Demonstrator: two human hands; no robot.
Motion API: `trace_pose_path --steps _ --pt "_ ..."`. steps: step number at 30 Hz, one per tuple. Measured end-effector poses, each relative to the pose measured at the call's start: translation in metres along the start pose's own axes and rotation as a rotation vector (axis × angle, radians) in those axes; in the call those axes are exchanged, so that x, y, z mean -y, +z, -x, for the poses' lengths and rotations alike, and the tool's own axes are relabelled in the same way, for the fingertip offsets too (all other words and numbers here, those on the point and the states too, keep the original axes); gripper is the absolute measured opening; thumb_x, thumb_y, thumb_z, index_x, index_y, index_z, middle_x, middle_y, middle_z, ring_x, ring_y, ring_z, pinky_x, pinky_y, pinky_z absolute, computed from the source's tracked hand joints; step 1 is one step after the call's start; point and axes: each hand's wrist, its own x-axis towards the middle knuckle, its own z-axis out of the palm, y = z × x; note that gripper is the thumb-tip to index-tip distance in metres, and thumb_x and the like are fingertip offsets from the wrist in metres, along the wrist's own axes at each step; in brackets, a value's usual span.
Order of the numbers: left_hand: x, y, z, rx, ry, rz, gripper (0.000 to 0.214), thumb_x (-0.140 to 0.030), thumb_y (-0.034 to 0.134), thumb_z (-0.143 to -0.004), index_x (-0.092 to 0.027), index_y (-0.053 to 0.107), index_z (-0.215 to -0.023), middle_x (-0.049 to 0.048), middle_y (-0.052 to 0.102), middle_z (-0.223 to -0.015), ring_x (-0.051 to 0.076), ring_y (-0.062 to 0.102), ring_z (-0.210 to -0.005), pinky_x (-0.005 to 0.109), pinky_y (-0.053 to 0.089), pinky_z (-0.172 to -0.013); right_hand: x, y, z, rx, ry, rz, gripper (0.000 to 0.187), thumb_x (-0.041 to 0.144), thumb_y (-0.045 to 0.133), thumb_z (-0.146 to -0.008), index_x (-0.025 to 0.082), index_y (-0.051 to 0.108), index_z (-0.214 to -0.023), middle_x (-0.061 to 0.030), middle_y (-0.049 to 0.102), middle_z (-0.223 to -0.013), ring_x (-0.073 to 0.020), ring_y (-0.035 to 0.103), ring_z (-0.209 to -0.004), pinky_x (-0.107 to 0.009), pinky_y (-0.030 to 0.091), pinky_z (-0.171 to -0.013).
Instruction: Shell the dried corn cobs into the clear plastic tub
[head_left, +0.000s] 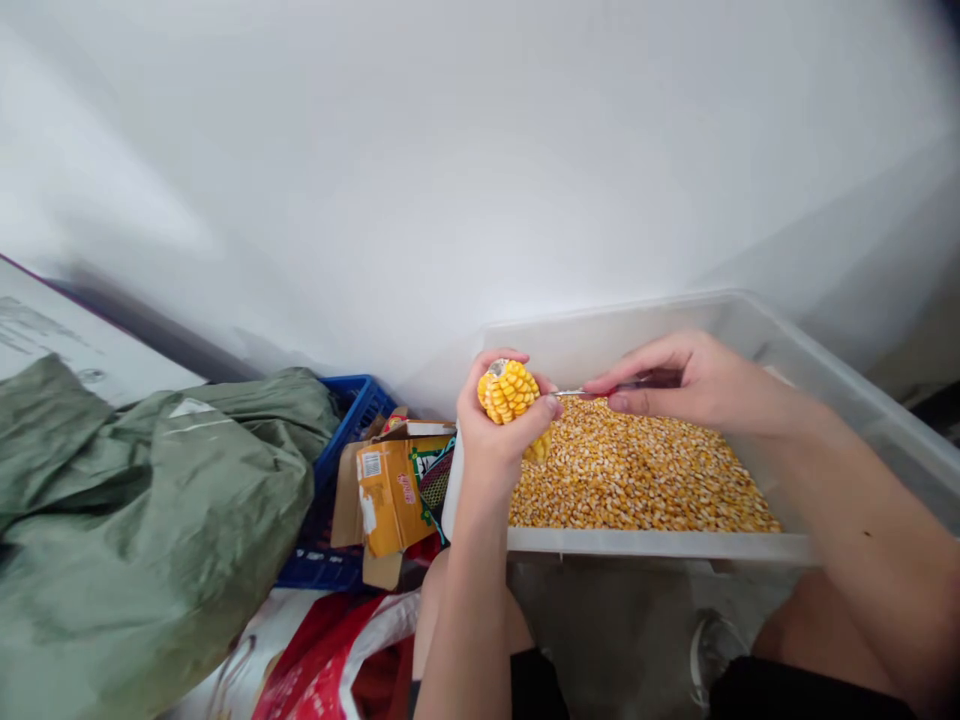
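**Left hand [499, 440] clenched around a cob [510, 392]; right hand [675, 385] pinching a pick [574, 392].**

On my feed, the cob is a short, broken section still carrying yellow kernels, held above the left end of a clear bin [600, 340]. The pick's thin metal shaft points at it, with the tip just beside the left hand; from here I can't tell whether it touches the cob. Loose kernels [637, 470] lie across the bin below both hands. Left of the bin are a yellow carton [386, 495] and a blue crate [360, 410], with a green sack [150, 500] beyond them. A red-and-white bag [330, 650] lies below the carton.
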Motion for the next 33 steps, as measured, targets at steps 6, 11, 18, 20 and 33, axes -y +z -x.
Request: trace_pose_path --steps 6,11,18,20,33 --pt "0.018 -0.003 -0.015 -0.183 0.027 0.174 0.049 -0.026 0.074 -0.061 -0.021 0.054 -0.106 -0.0027 0.059 -0.073 0.010 0.059 -0.059 0.025 0.049 -0.060 0.007 0.008 -0.001 -0.018 0.037 0.084 0.034 0.045 0.062 -0.080 0.025 0.074 -0.104 -0.0051 0.071 -0.089 -0.0194 0.063 -0.079 -0.031 0.049 -0.065" --pt "0.023 -0.010 -0.024 -0.240 -0.025 0.261 0.050 -0.037 0.074 -0.063 -0.019 0.055 -0.105 -0.0019 0.060 -0.074 0.010 0.060 -0.060 0.023 0.048 -0.058 0.016 0.024 0.000 0.073 0.028 0.143 0.036 0.042 0.055 -0.084 0.023 0.071 -0.111 -0.0046 0.070 -0.083 -0.0155 0.057 -0.066 -0.028 0.041 -0.055" --pt "0.024 -0.008 -0.022 -0.259 0.017 0.140 0.047 -0.038 0.076 -0.062 -0.018 0.055 -0.099 -0.0016 0.060 -0.072 0.010 0.061 -0.060 0.021 0.045 -0.055 0.018 0.033 0.001 0.077 0.004 0.239 0.034 0.041 0.052 -0.086 0.023 0.072 -0.108 -0.0023 0.066 -0.072 -0.0131 0.048 -0.055 -0.028 0.033 -0.052" --pt "0.025 -0.007 -0.021 -0.260 0.044 0.109 0.045 -0.037 0.076 -0.062 -0.019 0.055 -0.097 -0.0023 0.059 -0.070 0.010 0.060 -0.058 0.021 0.045 -0.055 0.018 0.035 0.004 0.058 -0.008 0.290 0.032 0.040 0.051 -0.087 0.024 0.072 -0.104 -0.0023 0.066 -0.069 -0.0136 0.047 -0.055 -0.028 0.032 -0.053" --pt "0.032 -0.005 -0.021 -0.175 0.049 0.006 0.039 -0.032 0.075 -0.063 -0.020 0.052 -0.091 -0.0050 0.055 -0.064 0.008 0.055 -0.048 0.020 0.044 -0.051 0.028 0.054 0.017 0.014 -0.051 0.474 0.023 0.029 0.050 -0.085 0.024 0.072 -0.091 -0.0066 0.064 -0.067 -0.0211 0.055 -0.066 -0.031 0.033 -0.060"
